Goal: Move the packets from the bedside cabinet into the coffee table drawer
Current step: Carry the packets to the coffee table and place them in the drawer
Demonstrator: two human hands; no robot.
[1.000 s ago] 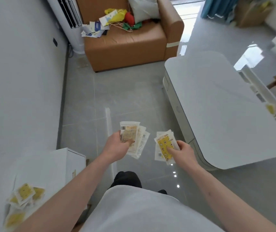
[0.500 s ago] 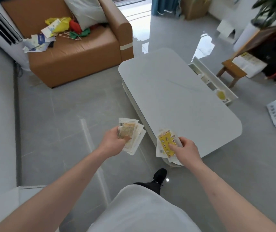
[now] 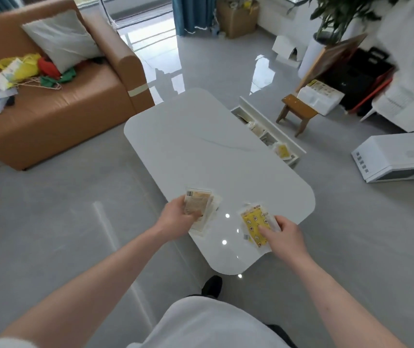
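Head view: our left hand point(image 3: 175, 219) grips a fan of pale paper packets point(image 3: 199, 209), our right hand point(image 3: 285, 234) pinches yellow-printed packets point(image 3: 254, 226), both above the white rounded coffee table point(image 3: 208, 146); its open white drawer point(image 3: 267, 133) holds one packet.

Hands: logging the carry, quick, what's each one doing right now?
Left hand: closed on a stack of packets.
Right hand: closed on yellow packets.

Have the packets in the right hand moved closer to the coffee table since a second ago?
Yes. The packets in the right hand were over bare floor beside the coffee table; now they are above its near corner.
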